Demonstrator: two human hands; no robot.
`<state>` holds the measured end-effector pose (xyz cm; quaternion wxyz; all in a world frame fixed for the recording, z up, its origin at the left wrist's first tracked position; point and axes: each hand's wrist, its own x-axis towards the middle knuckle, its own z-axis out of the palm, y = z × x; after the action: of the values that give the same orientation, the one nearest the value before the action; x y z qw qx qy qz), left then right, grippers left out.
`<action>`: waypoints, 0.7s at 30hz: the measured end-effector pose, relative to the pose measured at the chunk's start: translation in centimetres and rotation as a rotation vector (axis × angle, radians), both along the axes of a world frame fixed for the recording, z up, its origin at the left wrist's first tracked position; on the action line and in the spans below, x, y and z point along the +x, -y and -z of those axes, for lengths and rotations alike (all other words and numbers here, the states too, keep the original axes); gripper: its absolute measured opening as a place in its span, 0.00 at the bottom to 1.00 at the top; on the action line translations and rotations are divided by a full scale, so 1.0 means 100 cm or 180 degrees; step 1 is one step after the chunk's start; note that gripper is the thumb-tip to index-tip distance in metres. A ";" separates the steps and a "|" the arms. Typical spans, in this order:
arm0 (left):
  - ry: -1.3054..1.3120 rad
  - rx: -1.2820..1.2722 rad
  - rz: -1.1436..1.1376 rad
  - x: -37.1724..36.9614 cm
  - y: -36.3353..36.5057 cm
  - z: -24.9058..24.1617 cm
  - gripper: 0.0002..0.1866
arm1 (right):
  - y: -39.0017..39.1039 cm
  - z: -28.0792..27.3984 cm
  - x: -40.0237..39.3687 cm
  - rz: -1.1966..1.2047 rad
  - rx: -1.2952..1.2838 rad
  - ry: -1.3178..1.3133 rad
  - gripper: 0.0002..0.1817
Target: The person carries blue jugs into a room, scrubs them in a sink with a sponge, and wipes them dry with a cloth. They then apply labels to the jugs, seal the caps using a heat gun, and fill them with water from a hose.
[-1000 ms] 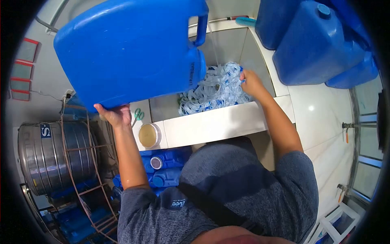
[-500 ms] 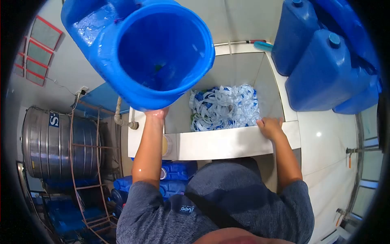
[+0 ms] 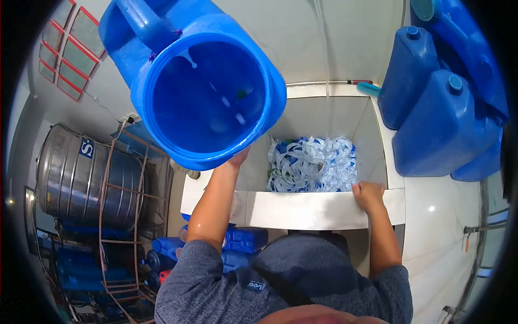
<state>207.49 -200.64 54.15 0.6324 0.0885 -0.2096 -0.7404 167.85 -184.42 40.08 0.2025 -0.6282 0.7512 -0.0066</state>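
My left hand [image 3: 238,157] props up a big blue plastic water jug [image 3: 208,108] from below; its fingers are hidden behind the jug. The jug is tilted so its wide round mouth faces me, and the wet inside shows bright reflections and a small green patch. A handle [image 3: 141,21] is moulded at its upper left. My right hand [image 3: 369,195] is curled over the front rim of a white tiled basin [image 3: 318,211]. Inside the basin lies a heap of clear and blue plastic strips or rings [image 3: 315,164], left of that hand.
Several blue jerrycans [image 3: 434,127] stand on the right ledge. A teal brush [image 3: 369,89] rests at the basin's back corner. To the left are a steel tank [image 3: 89,178] and a rusty metal frame [image 3: 102,237]. Blue containers [image 3: 243,239] sit beneath the basin.
The jug has tilted and shifted slightly, showing more of its handle. My view has moved, so the basin and surroundings appear lower. My right hand stays on the rim.
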 end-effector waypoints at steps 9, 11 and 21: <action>-0.0919 0.0155 0.0803 0.046 0.014 0.024 0.28 | -0.002 -0.004 0.001 -0.0027 0.0151 -0.0090 0.29; -0.0756 0.0130 0.0546 0.046 0.005 0.027 0.31 | -0.001 -0.008 0.002 -0.0028 0.0108 -0.0089 0.29; 0.0078 0.0168 -0.0443 -0.010 0.004 0.039 0.49 | 0.002 -0.203 0.063 -0.1082 -0.4021 0.1610 0.25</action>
<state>206.50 -201.08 50.25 0.6773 0.1286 -0.1911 -0.6988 174.20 -184.61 60.40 -0.0346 -0.7136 0.4248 -0.5560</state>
